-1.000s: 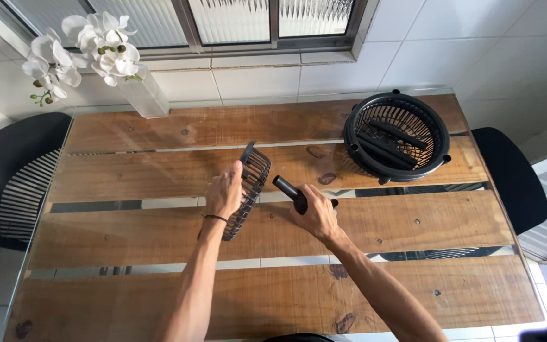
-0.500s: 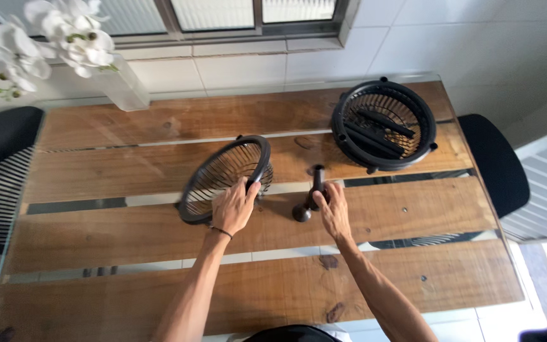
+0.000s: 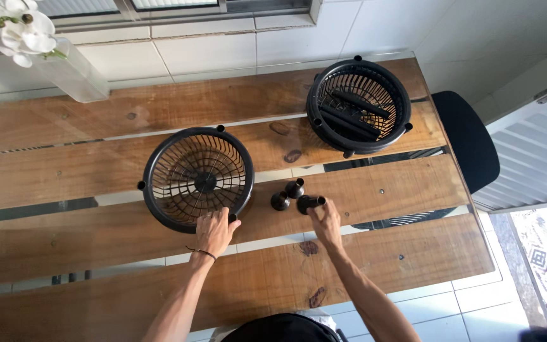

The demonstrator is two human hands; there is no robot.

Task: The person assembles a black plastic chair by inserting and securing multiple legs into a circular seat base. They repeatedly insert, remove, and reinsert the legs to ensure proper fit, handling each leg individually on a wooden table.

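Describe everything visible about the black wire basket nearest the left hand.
The round black wire basket looks like plastic or coated metal: thin radial ribs run from a small solid hub up to a thick rim with small knobs on it. It lies open side up and looks empty, on the glass-topped wooden plank table, left of centre. The left hand touches its near rim. Nothing else touches it.

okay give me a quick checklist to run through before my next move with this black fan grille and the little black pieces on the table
1. Left hand on the near rim of the black fan grille: ok.
2. Grille lying flat on the wooden table, open side up: ok.
3. Right hand touching one of the small black pieces: ok.
4. Other two small pieces close beside it, within reach: ok.
5. Second grille holding black parts, clear of both hands: ok.
6. Firmness of the right hand's grip: cannot tell.
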